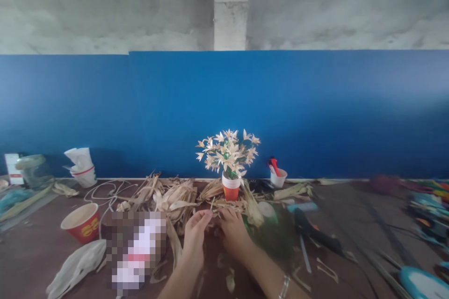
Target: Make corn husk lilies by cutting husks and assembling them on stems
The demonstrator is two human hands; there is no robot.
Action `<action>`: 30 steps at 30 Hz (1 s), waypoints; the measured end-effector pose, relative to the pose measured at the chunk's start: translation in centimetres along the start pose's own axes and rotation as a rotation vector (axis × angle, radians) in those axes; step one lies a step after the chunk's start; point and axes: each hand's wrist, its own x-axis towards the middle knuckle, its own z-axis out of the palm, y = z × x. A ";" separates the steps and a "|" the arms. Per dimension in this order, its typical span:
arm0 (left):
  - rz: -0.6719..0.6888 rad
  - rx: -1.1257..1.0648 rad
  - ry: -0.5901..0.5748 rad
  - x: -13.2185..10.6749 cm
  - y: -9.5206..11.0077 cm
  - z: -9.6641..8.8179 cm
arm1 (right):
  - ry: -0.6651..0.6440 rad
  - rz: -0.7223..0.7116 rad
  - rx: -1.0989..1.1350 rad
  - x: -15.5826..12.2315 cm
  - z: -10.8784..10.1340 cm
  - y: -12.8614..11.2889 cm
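My left hand (195,232) and my right hand (233,232) meet at the middle of a brown table (42,257), fingers curled and pinched together at a pile of dried corn husks (175,198). What they pinch is too small to name. Just behind them stands a small orange and white cup (231,188) holding a bunch of pale husk flowers (228,150). A bracelet shows on my right wrist.
A red paper cup (82,222) and a white plastic bag (77,266) lie at the left, with stacked white cups (82,168) behind. A white cup with a red tool (278,175) stands at the back. A black glue gun (315,233) and scattered tools lie at the right. A blue panel backs the table.
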 end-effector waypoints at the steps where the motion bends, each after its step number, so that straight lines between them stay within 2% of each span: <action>1: -0.007 -0.013 -0.006 -0.1 0.0 0.0 | 0.012 -0.002 0.022 0.0 0.0 0.0; 7: -0.019 -0.054 -0.021 -0.2 0.0 0.2 | 0.021 -0.042 0.089 -0.2 0.2 0.3; 13: 0.014 0.006 0.015 0.0 -0.1 0.0 | 0.021 -0.076 0.084 -0.4 1.0 0.8; 16: 0.012 0.003 0.015 0.1 -0.2 0.0 | 0.078 -0.091 0.095 -0.3 1.0 0.8; 21: -0.018 -0.008 0.033 0.2 -0.3 -0.2 | 0.255 -0.053 0.228 -0.1 -1.3 0.2; 26: -0.047 0.005 0.015 0.1 -0.3 -0.2 | 0.339 -0.027 0.361 -0.1 -3.7 -0.2; 30: -0.064 0.007 -0.015 -0.3 -0.2 -0.1 | 0.399 -0.062 0.328 0.0 -4.6 -0.5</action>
